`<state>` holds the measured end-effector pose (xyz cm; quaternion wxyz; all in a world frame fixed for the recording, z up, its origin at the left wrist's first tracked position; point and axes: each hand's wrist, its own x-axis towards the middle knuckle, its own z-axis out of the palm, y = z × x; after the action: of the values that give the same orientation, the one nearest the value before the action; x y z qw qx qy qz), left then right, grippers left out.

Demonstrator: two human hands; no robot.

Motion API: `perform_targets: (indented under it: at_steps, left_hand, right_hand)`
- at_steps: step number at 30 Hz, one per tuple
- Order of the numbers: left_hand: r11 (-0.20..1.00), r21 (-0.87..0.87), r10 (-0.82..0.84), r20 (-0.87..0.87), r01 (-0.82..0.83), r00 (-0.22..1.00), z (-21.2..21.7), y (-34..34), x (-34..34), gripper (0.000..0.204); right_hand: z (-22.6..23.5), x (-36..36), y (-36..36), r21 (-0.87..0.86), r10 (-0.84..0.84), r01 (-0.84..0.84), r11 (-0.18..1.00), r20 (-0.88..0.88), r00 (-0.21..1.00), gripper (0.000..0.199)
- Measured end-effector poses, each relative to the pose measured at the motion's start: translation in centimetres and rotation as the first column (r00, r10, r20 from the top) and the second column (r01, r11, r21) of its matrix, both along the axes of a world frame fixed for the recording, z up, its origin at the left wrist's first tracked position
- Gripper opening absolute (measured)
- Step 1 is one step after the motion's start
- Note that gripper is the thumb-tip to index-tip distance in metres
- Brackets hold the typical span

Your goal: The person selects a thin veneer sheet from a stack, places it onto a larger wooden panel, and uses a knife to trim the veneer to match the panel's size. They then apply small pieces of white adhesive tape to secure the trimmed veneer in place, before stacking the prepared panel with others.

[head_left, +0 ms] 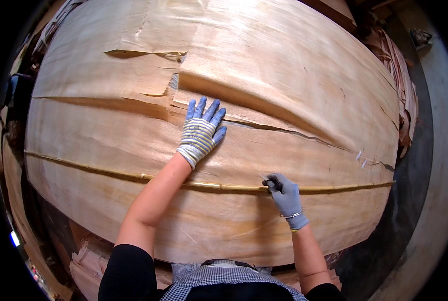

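A large thin wood veneer sheet (264, 75) fills the view, split by long cracks. My left hand (201, 129), in a blue and striped work glove, lies flat with fingers spread on the sheet beside a jagged crack. My right hand (284, 193), in a blue glove, is closed on a small dark tool (270, 183) pressed at a long seam (134, 174) where two veneer pieces meet. A bracelet sits on my right wrist.
More veneer sheets (402, 85) are stacked at the right edge and below the front of the pile. A grey concrete floor (442, 165) runs along the right side. Dark clutter lies at the left rim.
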<state>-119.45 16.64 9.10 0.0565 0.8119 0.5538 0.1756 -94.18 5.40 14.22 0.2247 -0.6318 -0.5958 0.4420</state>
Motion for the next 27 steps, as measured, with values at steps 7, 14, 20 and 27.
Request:
perform_targets:
  at_steps: [7,14,20,27]
  left_hand:
    - [0.998,-0.044,-0.043,0.015,0.044,0.999,-0.5,-1.1,-1.0,0.043]
    - [0.997,-0.048,-0.063,-0.016,0.063,0.998,-0.5,-1.2,-1.0,0.045]
    - [0.997,-0.054,-0.053,0.033,0.054,0.998,-0.5,-1.1,-0.8,0.044]
    - [0.969,-0.100,-0.206,0.181,0.226,0.962,-1.2,-1.6,4.4,0.047]
  right_hand:
    - [0.3,-1.2,1.7,-0.108,-0.140,0.130,0.986,-0.091,0.986,0.013]
    - [0.1,-5.2,10.9,-0.239,-0.162,0.106,0.965,-0.229,0.960,0.018]
    - [-2.7,-6.9,13.9,-0.245,-0.051,0.031,0.969,-0.075,0.996,0.014]
    - [-5.3,-5.7,13.5,-0.087,-0.042,0.054,0.995,0.132,0.990,0.022]
